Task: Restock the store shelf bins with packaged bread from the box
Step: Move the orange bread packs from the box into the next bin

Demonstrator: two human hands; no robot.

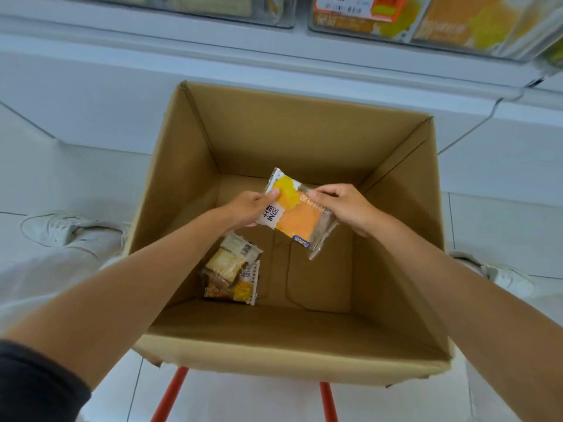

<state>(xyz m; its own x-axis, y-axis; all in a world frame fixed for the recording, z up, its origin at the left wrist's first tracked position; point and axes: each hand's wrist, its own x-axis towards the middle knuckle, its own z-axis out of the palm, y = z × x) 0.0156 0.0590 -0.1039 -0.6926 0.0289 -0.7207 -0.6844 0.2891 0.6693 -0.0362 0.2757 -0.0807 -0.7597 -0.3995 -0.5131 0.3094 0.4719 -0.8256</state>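
Past the dark sleeve [33, 382], the left hand [243, 210] and right hand [344, 208] each pinch an edge of an orange bread packet [300, 214]. They hold it flat above the cardboard box [274, 354], where two leftover packets [231, 275] lie; it is likely bound for the shelf bins [365, 22] beyond.

Packets [231, 274] in box [289, 138] (near-left) — bins [365, 19] behind

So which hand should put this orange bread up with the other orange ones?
Probably the right hand. It and the left hand both pinch the orange bread packet, but the matching orange packs sit up on the right.
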